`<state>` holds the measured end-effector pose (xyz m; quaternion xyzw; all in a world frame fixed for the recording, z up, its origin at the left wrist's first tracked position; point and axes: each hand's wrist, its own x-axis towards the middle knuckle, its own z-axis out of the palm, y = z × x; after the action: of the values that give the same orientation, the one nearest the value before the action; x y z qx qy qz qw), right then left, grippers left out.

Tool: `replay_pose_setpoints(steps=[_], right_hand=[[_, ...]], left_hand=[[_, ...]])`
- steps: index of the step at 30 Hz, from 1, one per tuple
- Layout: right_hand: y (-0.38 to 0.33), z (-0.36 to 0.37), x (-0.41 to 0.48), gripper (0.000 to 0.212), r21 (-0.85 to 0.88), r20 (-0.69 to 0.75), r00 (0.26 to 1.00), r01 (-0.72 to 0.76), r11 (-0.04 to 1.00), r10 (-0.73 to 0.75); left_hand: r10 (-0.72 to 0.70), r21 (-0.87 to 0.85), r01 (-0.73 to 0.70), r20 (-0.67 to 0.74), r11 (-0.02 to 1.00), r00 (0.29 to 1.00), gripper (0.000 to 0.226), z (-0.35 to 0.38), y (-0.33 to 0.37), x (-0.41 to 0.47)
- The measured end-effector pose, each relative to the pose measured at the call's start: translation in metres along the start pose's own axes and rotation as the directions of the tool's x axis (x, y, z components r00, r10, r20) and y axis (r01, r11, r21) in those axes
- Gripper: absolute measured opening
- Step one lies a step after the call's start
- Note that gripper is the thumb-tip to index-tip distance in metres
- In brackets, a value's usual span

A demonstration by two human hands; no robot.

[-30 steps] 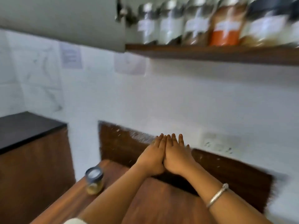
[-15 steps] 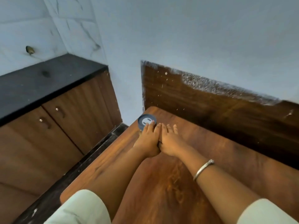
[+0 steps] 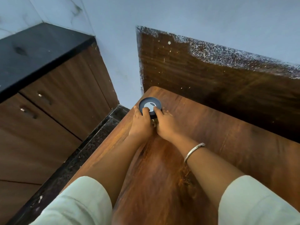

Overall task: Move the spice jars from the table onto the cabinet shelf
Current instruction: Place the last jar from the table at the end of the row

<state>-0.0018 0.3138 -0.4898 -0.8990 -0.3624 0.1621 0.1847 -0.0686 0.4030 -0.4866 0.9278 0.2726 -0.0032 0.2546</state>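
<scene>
dark grey jar lid (image 3: 150, 104), streaked brown wood table (image 3: 211, 143), black counter (image 3: 32, 54), pale green sleeves (image 3: 84, 200).

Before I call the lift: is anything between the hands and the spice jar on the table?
Nothing visible. The left hand and right hand already grip the spice jar from either side, at the far left corner of the table. The shelf is out of view.
</scene>
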Motion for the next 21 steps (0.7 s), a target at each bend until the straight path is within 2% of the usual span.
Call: replay_pose_setpoints(steps=[2, 5, 10, 11, 13, 16, 19, 21], right_hand=[[0.003, 0.001, -0.002, 0.041, 0.019, -0.12, 0.992, 0.037, 0.999, -0.034], [0.007, -0.002, -0.007, 0.02, 0.071, -0.216, 0.976, 0.008, 0.997, 0.007], [0.023, -0.022, -0.033, 0.022, 0.095, -0.239, 0.971, 0.02, 0.995, 0.003], [0.029, -0.026, -0.041, 0.025, 0.138, -0.239, 0.971, 0.02, 0.99, 0.014], [0.044, -0.034, -0.057, 0.049, 0.281, -0.205, 0.976, -0.015, 0.96, 0.076], [0.07, -0.043, -0.089, 0.088, 0.392, -0.133, 0.979, -0.088, 0.916, 0.151], [0.091, -0.045, -0.127, 0.1, 0.487, -0.066, 0.979, -0.138, 0.862, 0.193], [0.103, -0.049, -0.156, 0.107, 0.592, -0.057, 0.968, -0.164, 0.789, 0.244]], left_hand=[[-0.014, -0.065, 0.011, -0.038, 0.998, 0.999, 0.033, 0.001, 0.004, 0.001], [0.001, -0.084, -0.01, -0.106, 0.996, 0.994, 0.026, 0.003, 0.008, -0.001], [0.03, -0.09, -0.04, -0.113, 0.995, 0.993, 0.024, 0.007, 0.019, -0.014], [0.021, -0.112, -0.033, -0.104, 0.993, 0.994, 0.025, 0.007, 0.025, -0.018], [0.034, -0.156, -0.046, -0.076, 0.987, 0.997, 0.023, 0.005, 0.038, -0.026], [0.16, -0.17, -0.159, -0.011, 0.972, 0.987, 0.017, 0.004, 0.061, -0.043], [0.279, -0.242, -0.271, 0.0, 0.932, 0.96, 0.018, 0.011, 0.089, -0.064], [0.319, -0.294, -0.307, -0.009, 0.905, 0.948, 0.017, 0.017, 0.112, -0.082]])
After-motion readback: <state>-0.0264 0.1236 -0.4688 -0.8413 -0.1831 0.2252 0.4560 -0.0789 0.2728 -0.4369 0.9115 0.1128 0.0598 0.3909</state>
